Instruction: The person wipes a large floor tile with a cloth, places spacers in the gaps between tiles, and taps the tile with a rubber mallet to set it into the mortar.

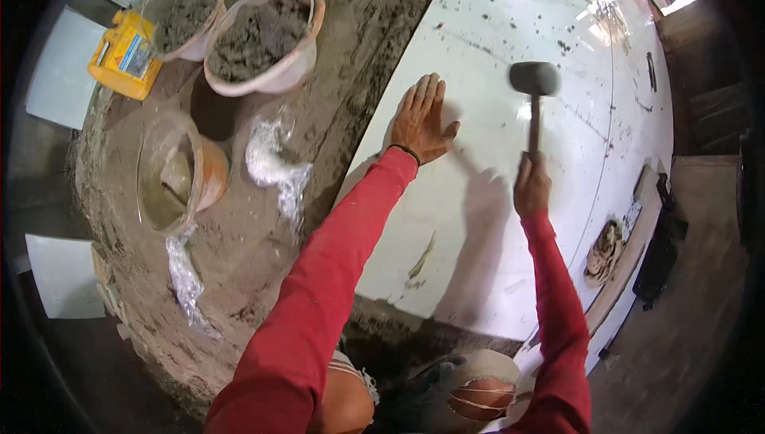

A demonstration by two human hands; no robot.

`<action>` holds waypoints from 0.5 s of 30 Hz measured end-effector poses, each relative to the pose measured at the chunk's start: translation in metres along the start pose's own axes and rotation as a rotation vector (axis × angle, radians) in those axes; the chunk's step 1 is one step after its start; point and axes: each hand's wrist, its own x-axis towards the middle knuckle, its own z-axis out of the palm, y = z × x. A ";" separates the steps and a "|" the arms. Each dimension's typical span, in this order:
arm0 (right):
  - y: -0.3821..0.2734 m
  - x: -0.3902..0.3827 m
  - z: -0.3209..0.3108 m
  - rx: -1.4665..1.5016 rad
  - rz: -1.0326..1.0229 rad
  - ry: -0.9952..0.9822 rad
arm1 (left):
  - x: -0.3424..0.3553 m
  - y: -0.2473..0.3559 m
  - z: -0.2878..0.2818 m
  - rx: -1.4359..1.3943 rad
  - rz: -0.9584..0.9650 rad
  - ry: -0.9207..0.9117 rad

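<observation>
White tile (490,135), on the floor (247,267), is judged at the tapping step: a raised mallet (534,83) is gripped by the closed right hand (532,183), the open, empty left hand (423,121) is laid palm-down, a measured blow seems needed.

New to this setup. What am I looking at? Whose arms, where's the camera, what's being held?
No robot here: these are a person's own bare hands, in red sleeves. The single picture comes from the left of two wide fisheye cameras on their head, looking down, so straight edges bend near the rim.

The left hand is palm down, apparently resting on a glossy white slab. The right hand grips a dark-headed mallet, raised above the slab. Dark specks and a crumpled rag lie on the white surface.

On the dirty ground to the left are two buckets of grey mix, a third bucket, a yellow jug and crumpled clear plastic.
</observation>
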 end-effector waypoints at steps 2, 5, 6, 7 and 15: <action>-0.050 0.049 -0.057 0.420 0.393 0.032 | 0.027 -0.019 0.006 0.010 -0.030 0.046; -0.038 0.093 -0.086 0.548 0.514 0.025 | 0.083 -0.011 0.026 0.037 0.016 0.019; -0.036 0.105 -0.092 0.541 0.523 0.027 | 0.100 -0.014 0.028 0.048 0.056 -0.005; -0.040 0.118 -0.099 0.492 0.556 -0.003 | 0.116 -0.018 0.030 0.047 0.145 -0.014; -0.014 0.016 -0.050 0.400 0.486 -0.371 | 0.163 -0.013 0.023 -0.127 0.155 -0.256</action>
